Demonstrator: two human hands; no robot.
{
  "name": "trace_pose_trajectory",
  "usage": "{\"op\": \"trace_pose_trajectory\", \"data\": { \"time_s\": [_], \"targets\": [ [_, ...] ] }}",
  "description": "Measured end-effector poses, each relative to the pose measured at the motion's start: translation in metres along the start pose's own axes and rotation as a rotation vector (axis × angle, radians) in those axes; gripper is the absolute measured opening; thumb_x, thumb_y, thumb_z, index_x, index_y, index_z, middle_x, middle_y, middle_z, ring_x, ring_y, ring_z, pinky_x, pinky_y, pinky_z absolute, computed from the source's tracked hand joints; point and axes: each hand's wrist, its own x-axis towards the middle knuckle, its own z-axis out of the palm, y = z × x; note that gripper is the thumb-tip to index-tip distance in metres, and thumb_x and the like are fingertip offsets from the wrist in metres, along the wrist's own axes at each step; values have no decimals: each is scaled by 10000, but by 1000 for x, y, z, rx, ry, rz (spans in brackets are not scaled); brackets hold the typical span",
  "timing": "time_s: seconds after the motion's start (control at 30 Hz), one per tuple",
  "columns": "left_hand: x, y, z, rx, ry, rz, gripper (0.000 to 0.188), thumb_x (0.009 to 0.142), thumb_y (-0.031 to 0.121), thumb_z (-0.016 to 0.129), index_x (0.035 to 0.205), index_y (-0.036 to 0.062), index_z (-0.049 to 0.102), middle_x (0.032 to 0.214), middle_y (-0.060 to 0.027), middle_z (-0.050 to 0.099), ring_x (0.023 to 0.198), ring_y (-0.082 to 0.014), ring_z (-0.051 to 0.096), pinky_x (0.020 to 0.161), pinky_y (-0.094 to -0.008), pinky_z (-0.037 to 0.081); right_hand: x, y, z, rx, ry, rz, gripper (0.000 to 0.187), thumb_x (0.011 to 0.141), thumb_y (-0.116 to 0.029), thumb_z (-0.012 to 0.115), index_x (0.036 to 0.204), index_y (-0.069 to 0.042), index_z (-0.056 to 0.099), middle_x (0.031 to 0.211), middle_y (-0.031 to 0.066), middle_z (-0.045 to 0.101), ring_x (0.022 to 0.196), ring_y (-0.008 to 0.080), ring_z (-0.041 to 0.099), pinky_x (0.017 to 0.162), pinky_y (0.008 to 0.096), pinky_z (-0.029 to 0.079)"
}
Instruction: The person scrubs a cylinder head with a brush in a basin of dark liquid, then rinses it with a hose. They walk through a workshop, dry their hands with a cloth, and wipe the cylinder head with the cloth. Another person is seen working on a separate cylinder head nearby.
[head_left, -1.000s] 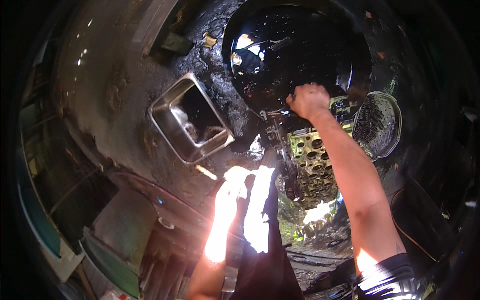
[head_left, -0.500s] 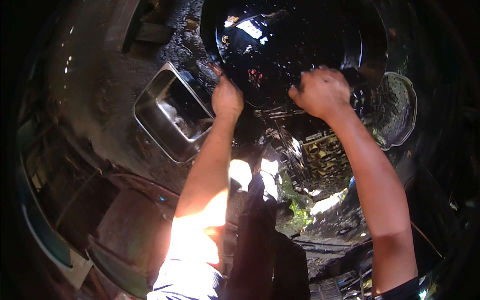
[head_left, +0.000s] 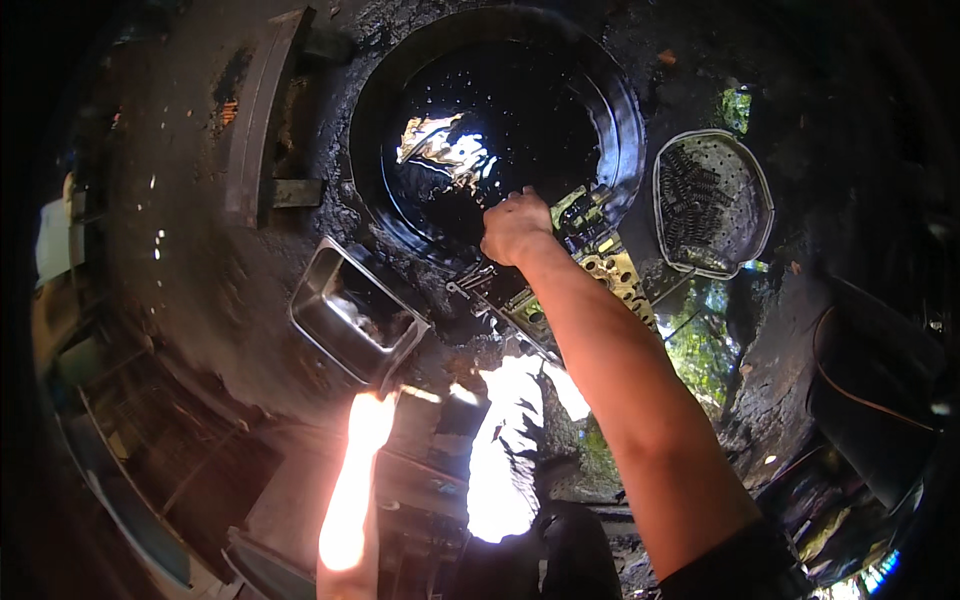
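Observation:
My right hand [head_left: 518, 228] is closed over the near edge of a large round basin [head_left: 365, 120] of dark, glossy liquid; whatever its fingers hold, if anything, is hidden. Beneath and beside that wrist lies a metal engine cylinder head [head_left: 618, 272] with round holes, partly covered by my forearm. My left hand [head_left: 372, 412] is at the near corner of a rectangular steel pan [head_left: 322, 330]. Glare washes out its fingers, and I cannot tell whether it touches the pan.
On the right sits a perforated metal basket [head_left: 735, 235] holding several dark coil springs [head_left: 690, 195]. A long metal channel [head_left: 262, 120] lies at the far left. The ground [head_left: 190, 290] is dark and oily, with a wet reflecting patch [head_left: 700, 345] right of the cylinder head. My sunlit shoe [head_left: 505, 460] is near the middle.
My left hand has drawn back from the basin's rim to the pan's near corner. My right hand has moved left along the basin's near side. The whole view has shifted.

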Motion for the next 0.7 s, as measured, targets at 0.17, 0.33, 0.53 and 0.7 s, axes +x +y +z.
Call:
{"op": "trace_pose_trajectory", "data": {
  "time_s": [0.17, 0.33, 0.53, 0.7],
  "targets": [
    [-290, -238, 45, 484, -447, -403, 444, 978, 357, 372, 1218, 53, 589, 1185, -201, 607, 1056, -381, 582, 921, -461, 456, -53, 4, -16, 91, -11, -52, 463, 891, -446, 522, 1143, -80, 652, 1233, 134, 600, 1256, 256, 474, 1133, 409, 243],
    [-427, -247, 83, 301, -587, -788, 370, 976, 277, 400, 1176, 38, 599, 1111, -186, 631, 980, -327, 611, 858, -420, 468, -137, 9, -11, 88, 115, -32, 514, 896, -492, 503, 1186, -81, 610, 1189, 122, 613, 1238, 271, 468, 1120, 443, 239],
    [-390, -183, 135, -347, -397, -792, 306, 961, 232, 459, 1106, 13, 617, 1032, -162, 652, 903, -277, 625, 770, -364, 473, -262, 23, -15, 194, 155, -84, 425, 845, -441, 608, 994, -46, 660, 895, 135, 655, 983, 281, 572, 957, 454, 351],
    [-393, -153, 161, -687, -257, -760, 257, 950, 195, 508, 1048, -7, 631, 966, -143, 669, 838, -235, 637, 696, -317, 477, -348, 33, 34, 380, 301, -68, 341, 783, -340, 704, 892, -29, 617, 813, 152, 612, 843, 301, 584, 821, 438, 415]
  ]
}}
